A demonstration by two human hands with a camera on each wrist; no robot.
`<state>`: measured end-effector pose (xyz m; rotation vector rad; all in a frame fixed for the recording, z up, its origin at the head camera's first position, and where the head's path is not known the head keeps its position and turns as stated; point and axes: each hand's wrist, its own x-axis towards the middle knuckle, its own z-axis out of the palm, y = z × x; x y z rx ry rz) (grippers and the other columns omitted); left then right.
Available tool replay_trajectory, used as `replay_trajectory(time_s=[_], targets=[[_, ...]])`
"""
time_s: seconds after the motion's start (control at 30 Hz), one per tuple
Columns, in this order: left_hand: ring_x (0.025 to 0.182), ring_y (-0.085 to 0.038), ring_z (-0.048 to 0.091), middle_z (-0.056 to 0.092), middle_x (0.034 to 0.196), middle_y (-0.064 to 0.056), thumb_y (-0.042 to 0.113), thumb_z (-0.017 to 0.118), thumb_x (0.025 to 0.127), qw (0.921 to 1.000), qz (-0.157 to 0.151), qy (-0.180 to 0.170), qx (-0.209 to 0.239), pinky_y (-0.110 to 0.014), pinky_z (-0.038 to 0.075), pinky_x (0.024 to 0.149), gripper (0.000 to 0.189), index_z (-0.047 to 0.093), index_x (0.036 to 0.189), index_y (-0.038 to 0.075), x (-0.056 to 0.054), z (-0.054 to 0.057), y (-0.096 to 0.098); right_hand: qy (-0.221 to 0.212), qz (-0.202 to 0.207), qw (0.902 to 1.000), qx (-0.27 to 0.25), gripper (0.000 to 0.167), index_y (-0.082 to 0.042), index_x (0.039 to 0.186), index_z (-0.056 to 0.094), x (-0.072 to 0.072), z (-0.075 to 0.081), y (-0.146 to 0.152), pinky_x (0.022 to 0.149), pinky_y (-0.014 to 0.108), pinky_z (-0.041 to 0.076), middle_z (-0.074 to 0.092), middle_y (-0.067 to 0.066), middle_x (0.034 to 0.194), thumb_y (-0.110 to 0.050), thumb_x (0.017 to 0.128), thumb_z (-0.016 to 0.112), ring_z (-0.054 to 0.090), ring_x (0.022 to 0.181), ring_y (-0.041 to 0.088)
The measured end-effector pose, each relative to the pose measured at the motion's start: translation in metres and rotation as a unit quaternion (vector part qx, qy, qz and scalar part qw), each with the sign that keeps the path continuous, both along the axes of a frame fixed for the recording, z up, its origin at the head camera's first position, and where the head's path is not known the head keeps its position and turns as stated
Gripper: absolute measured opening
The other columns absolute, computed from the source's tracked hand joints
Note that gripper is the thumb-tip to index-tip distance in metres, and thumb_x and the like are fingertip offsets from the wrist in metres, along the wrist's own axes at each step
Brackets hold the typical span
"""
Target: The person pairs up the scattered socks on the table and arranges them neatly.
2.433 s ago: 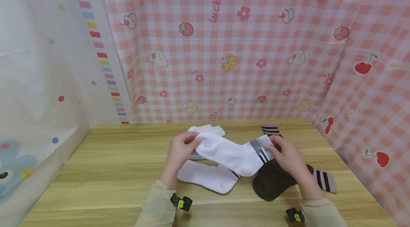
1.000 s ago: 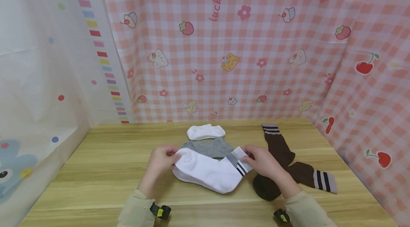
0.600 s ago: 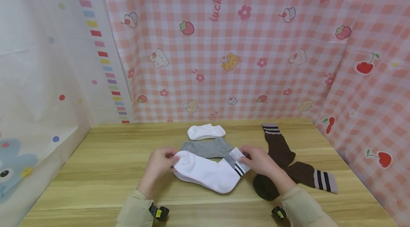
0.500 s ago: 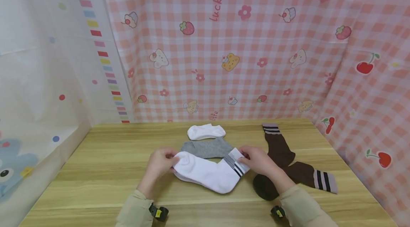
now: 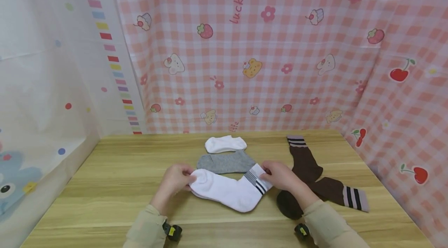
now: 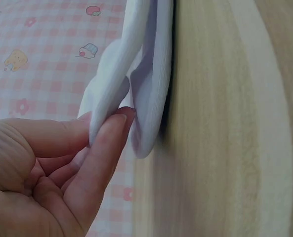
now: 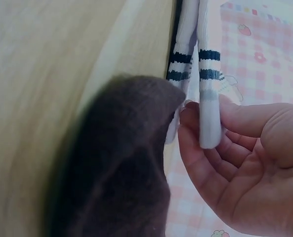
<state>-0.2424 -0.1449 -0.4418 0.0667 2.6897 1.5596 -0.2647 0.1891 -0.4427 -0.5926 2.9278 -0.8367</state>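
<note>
A white sock (image 5: 227, 191) with black stripes near its cuff is stretched between both hands, low over the table. At its toe end, my left hand (image 5: 175, 180) pinches the fabric between thumb and fingers. My right hand (image 5: 281, 176) pinches the cuff, as the right wrist view also shows. Directly beneath lies a second white striped sock (image 6: 158, 98), mostly hidden from the head view; a narrow gap separates the two at the toe and cuff. Just behind them is a grey sock (image 5: 225, 162).
A short white sock (image 5: 225, 144) lies behind the grey one. To the right, two dark brown socks with striped cuffs lie on the wooden table (image 5: 122, 186): a farther one (image 5: 304, 160) and a nearer one (image 5: 330, 189), partly under the right forearm. Patterned curtains (image 5: 224, 65) enclose the table.
Both hands have carried the white sock left and down over the matching one, uncovering the grey sock and more of the brown socks. Over the last half second it has sunk slightly.
</note>
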Motion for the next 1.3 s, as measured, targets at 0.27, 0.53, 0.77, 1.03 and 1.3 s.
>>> replay_trajectory(time_s=[0.27,0.53,0.77,1.03,1.3], targets=[[0.057,-0.015,0.062,0.061,0.068,-0.005,-0.011,0.072,0.077,0.9994,-0.007,-0.005,-0.032,-0.031,0.057,0.055,0.006,0.069,0.081,-0.006,-0.001,-0.001,0.000,-0.025,-0.020,0.9990,0.030,0.011,-0.010,0.084,0.060,-0.001,-0.001,-0.003,0.063,0.031,0.040,0.052,-0.001,0.072,-0.008,0.090,0.069,0.048,0.069,0.015],[0.056,-0.014,0.061,0.061,0.066,-0.002,-0.009,0.073,0.075,0.9957,-0.021,0.011,-0.089,-0.029,0.056,0.053,0.008,0.070,0.076,-0.002,-0.004,-0.003,0.001,-0.023,-0.025,0.9985,0.044,0.009,-0.009,0.086,0.061,0.001,0.002,-0.006,0.063,0.032,0.042,0.055,0.000,0.075,-0.008,0.090,0.069,0.049,0.069,0.016],[0.053,-0.014,0.061,0.062,0.064,-0.001,-0.008,0.074,0.073,0.9909,-0.030,0.039,-0.125,-0.026,0.053,0.050,0.009,0.069,0.074,-0.001,-0.004,-0.004,0.001,-0.021,-0.038,0.9963,0.075,0.012,-0.008,0.083,0.059,0.002,0.003,-0.010,0.063,0.032,0.042,0.054,0.001,0.074,-0.008,0.091,0.069,0.048,0.068,0.016],[0.053,-0.013,0.058,0.060,0.063,0.000,-0.006,0.076,0.072,0.9858,-0.035,0.043,-0.158,-0.025,0.051,0.050,0.015,0.065,0.070,0.003,-0.005,-0.004,0.002,-0.021,-0.041,0.9945,0.094,0.017,-0.008,0.079,0.057,0.003,0.004,-0.012,0.061,0.032,0.040,0.052,0.001,0.070,-0.008,0.090,0.069,0.046,0.065,0.016],[0.052,-0.013,0.057,0.057,0.063,0.000,-0.007,0.076,0.071,0.9816,-0.042,0.053,-0.179,-0.024,0.050,0.050,0.016,0.062,0.070,0.002,-0.006,-0.003,0.003,-0.017,-0.039,0.9932,0.108,0.022,-0.009,0.076,0.054,0.002,0.004,-0.012,0.060,0.032,0.039,0.050,0.001,0.068,-0.010,0.090,0.070,0.045,0.063,0.016]])
